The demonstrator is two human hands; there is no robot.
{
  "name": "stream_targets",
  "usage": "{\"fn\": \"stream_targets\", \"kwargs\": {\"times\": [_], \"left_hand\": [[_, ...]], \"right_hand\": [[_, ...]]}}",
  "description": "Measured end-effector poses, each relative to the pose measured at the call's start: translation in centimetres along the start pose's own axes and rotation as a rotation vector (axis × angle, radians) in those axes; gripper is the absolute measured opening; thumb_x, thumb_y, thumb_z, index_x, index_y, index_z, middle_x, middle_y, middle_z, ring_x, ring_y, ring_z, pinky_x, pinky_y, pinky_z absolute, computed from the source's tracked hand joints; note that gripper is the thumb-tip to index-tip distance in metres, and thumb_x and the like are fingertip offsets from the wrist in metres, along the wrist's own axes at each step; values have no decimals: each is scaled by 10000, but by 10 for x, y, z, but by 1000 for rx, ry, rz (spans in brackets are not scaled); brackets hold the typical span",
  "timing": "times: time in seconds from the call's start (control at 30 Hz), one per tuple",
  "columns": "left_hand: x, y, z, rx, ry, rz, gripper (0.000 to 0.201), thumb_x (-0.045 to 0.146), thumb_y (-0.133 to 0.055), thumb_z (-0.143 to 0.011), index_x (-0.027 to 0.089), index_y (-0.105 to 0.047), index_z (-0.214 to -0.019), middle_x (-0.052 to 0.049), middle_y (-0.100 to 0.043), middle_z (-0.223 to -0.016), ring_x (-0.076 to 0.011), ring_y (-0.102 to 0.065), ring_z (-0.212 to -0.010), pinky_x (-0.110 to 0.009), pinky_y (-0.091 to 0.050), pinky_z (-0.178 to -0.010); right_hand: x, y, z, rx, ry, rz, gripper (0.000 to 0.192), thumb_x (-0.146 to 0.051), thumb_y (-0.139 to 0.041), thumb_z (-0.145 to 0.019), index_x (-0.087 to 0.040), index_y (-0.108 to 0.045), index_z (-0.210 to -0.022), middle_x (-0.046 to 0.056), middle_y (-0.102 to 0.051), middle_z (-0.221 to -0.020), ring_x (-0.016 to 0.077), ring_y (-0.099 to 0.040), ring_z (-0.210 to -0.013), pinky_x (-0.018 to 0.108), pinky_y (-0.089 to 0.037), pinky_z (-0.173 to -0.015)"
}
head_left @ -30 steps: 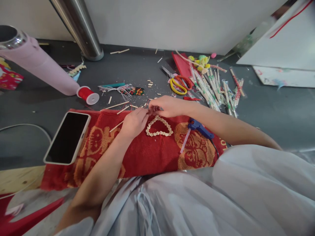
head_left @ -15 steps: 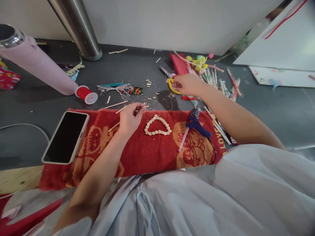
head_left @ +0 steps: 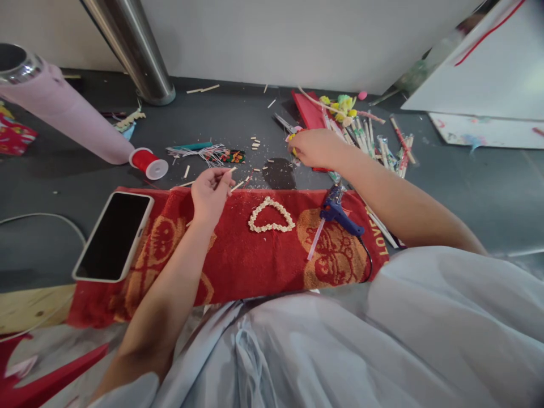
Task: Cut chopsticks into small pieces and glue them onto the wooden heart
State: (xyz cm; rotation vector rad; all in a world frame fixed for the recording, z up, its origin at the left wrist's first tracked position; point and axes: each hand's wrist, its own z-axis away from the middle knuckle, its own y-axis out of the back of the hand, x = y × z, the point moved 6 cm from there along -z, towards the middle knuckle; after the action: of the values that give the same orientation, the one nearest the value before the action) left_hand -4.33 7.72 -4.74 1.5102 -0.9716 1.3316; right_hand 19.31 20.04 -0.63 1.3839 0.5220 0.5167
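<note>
Nearest, lying across the lap: a red towel (head_left: 255, 266) with a phone (head_left: 114, 235) face-up at its left end, a small heart of pale beads (head_left: 271, 216) at its middle and a blue glue gun (head_left: 340, 214) to the right. Hovering over the towel's far edge, left hand (head_left: 209, 195), fingers (head_left: 221, 177) pinching a thin wooden stick (head_left: 233, 177) that is pointing rightward, just left of the heart and apart from it. Reaching farther out over the dark floor (head_left: 238, 122), right hand (head_left: 315, 148), fingers curled down onto scissors (head_left: 285, 123) whose grey blades are sticking out to the left; whether actually gripping them, cannot tell. Scattering beyond: stick offcuts, a spool of red thread (head_left: 149, 162), a pink bottle (head_left: 63, 110), wrapped sticks (head_left: 382, 148) and a steel post (head_left: 136, 52) by the wall.
</note>
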Motion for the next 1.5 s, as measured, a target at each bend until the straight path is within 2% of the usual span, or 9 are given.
{"fn": "stream_targets", "kwargs": {"times": [0.17,0.3,0.43,0.53,0.77,0.9,1.07,1.27,1.5], "left_hand": [[8,27,-9,155,-138,-425,113,258,-567,-842,192,-645,-890,-20,-664,-742,-124,-607,-649,-267,-520,-662],[21,41,-9,176,-242,-782,110,252,-559,-829,200,-648,-868,-44,-630,-716,-219,-639,-799,-372,-511,-802],[19,49,-12,188,-236,-894,152,239,-526,-833,199,-662,-887,-80,-661,-777,-263,-648,-861,-398,-503,-819],[12,52,-16,180,-213,-931,219,226,-507,-833,186,-688,-950,-105,-690,-846,-283,-657,-889,-420,-499,-827],[16,58,-15,255,-315,-845,231,217,-516,-841,235,-681,-1003,-49,-686,-763,-228,-652,-795,-358,-511,-773],[21,45,-11,159,-302,-883,260,201,-483,-855,219,-682,-1021,-64,-690,-815,-239,-664,-869,-363,-500,-802],[24,19,1,-28,-388,-941,259,185,-470,-813,211,-708,-912,-58,-710,-819,-222,-669,-840,-322,-483,-725],[20,-6,14,-217,-518,-1028,263,192,-446,-800,213,-709,-807,-56,-726,-817,-211,-672,-802,-291,-448,-621],[20,-12,18,-281,-561,-1044,263,177,-441,-797,203,-702,-792,-60,-737,-825,-207,-672,-777,-286,-407,-577]], "right_hand": [[-26,8,-5,-35,-1,232,236,-172,-526,-842,-215,-723,-964,64,-722,-989,206,-598,-838,339,-420,-688],[-51,4,-5,-135,44,246,249,-188,-521,-855,-179,-720,-1003,105,-708,-1076,246,-632,-884,342,-418,-663],[-72,0,-5,-208,97,271,317,-313,-466,-921,-139,-723,-986,146,-697,-1069,281,-641,-904,352,-415,-651],[-81,-2,-5,-239,123,294,277,-243,-486,-885,-151,-726,-987,133,-697,-1068,253,-637,-885,338,-408,-660],[-73,-4,-6,-186,114,261,324,-141,-448,-848,-188,-707,-1037,95,-709,-1074,218,-628,-860,327,-400,-653],[-54,-4,-6,-115,98,240,404,-70,-497,-764,-196,-694,-1094,92,-694,-1087,206,-614,-837,323,-396,-640],[-40,-5,-6,-88,114,165,328,-156,-518,-820,-134,-701,-1091,139,-671,-1030,236,-594,-921,362,-425,-797],[-64,-8,-12,-49,123,35,270,-254,-520,-871,-142,-711,-1026,120,-652,-1004,229,-571,-959,347,-393,-854],[-94,-10,-28,-66,140,27,262,-218,-499,-885,-127,-722,-988,139,-659,-1045,229,-561,-982,336,-385,-845]]}}
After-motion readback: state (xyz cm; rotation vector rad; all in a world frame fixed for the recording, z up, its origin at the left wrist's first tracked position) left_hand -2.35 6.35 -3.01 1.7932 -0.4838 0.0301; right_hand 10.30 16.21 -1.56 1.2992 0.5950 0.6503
